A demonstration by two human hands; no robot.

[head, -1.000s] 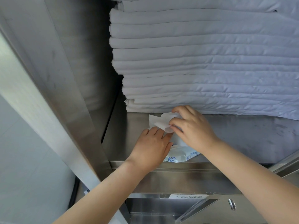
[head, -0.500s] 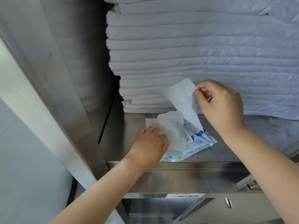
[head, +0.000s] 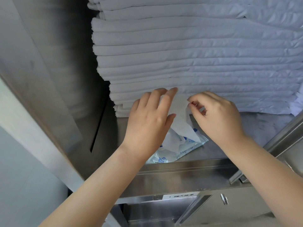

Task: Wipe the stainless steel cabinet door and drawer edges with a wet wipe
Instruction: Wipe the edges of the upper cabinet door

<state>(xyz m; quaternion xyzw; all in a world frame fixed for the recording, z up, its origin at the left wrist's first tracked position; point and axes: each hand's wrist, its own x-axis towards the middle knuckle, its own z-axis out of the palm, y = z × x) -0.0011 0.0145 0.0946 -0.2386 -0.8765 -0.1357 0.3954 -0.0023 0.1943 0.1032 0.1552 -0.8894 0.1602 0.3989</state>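
Note:
A white wet wipe (head: pixel 181 110) is stretched between both hands above the steel shelf (head: pixel 255 141). My left hand (head: pixel 150 118) holds its left edge, fingers over the top and thumb underneath. My right hand (head: pixel 214 115) pinches its right edge with curled fingers. Below them the white-and-blue wipe packet (head: pixel 178 149) lies open on the shelf, partly hidden by my left wrist. The open stainless steel cabinet door (head: pixel 37 89) stands at the left.
A tall stack of folded white linen (head: pixel 196 54) fills the shelf just behind my hands. The shelf's front edge (head: pixel 180 176) carries a label, and below it sits a lower compartment with a small latch (head: pixel 223 199). Another steel door edge (head: pixel 285 136) angles in at the right.
My right hand pulled the wipe up out of the packet. My left hand then left the packet and rose to take the wipe's other edge.

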